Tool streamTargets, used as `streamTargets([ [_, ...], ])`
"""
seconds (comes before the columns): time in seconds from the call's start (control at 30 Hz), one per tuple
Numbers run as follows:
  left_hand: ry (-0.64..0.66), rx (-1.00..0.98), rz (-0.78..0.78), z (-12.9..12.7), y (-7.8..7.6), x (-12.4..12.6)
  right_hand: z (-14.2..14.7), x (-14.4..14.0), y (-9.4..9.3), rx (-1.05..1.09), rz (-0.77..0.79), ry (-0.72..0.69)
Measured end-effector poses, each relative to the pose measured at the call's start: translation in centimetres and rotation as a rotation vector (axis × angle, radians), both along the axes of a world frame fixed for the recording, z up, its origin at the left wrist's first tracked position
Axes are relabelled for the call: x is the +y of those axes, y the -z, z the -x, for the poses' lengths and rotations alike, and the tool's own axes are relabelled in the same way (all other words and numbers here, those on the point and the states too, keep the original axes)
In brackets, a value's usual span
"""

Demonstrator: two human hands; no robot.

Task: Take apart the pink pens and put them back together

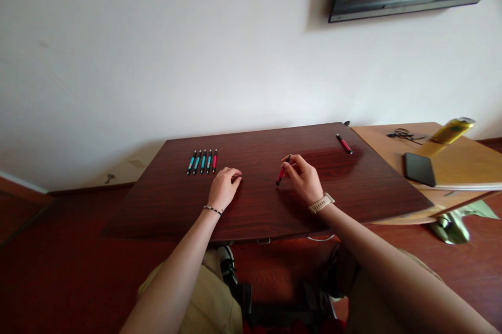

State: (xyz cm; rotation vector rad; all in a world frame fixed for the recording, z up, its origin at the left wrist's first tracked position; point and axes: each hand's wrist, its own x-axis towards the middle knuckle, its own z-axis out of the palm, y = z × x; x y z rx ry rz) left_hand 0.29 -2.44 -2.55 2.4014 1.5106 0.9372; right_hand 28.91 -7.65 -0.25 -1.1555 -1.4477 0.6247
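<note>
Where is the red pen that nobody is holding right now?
In the head view, the loose red pen lies near the far right corner of the dark table, beyond the right hand, which holds another red pen.

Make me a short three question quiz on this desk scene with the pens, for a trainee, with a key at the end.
1. True or false: the right hand holds a red pen with its tip near the dark desk.
2. How many pens lie in the row of pens by the left hand, and how many are red?
3. Where does the lone red pen lie? A) in the row, B) near the desk's far right corner, C) on the black phone.

Key
1. True.
2. Five; one red, at the row's right end.
3. B.
</note>
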Motion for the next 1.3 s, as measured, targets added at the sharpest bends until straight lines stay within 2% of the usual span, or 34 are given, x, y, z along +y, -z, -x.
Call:
streamTargets([
  [0.1,-0.007,0.009,0.009,-0.1,0.1,0.1,0.2,-0.3,0.2,-0.163,-0.038,-0.011],
  [0.23,-0.017,0.001,0.015,-0.4,0.0,-0.2,0.3,-0.2,0.4,-0.247,-0.058,-0.014],
  [0.6,0.002,-0.085,0.034,-1.0,-0.5,-1.2,0.1,0.0,0.2,-0.265,-0.091,0.006],
  [0.77,0.058,-0.218,0.114,-1.9,-0.8,-1.4,0.4,-0.3,-0.1,-0.272,-0.081,-0.015],
  [0.87,0.098,-0.334,0.181,-2.5,-0.7,-1.2,0.5,-0.3,-0.4,-0.163,-0.041,-0.014],
  [1.13,0.158,-0.626,0.319,-3.6,-0.3,-0.8,-0.1,1.0,0.3,0.474,0.162,-0.047],
  [1.3,0.17,-0.684,0.406,-4.0,-0.5,-1.1,0.1,1.2,0.6,0.656,0.206,-0.078],
])
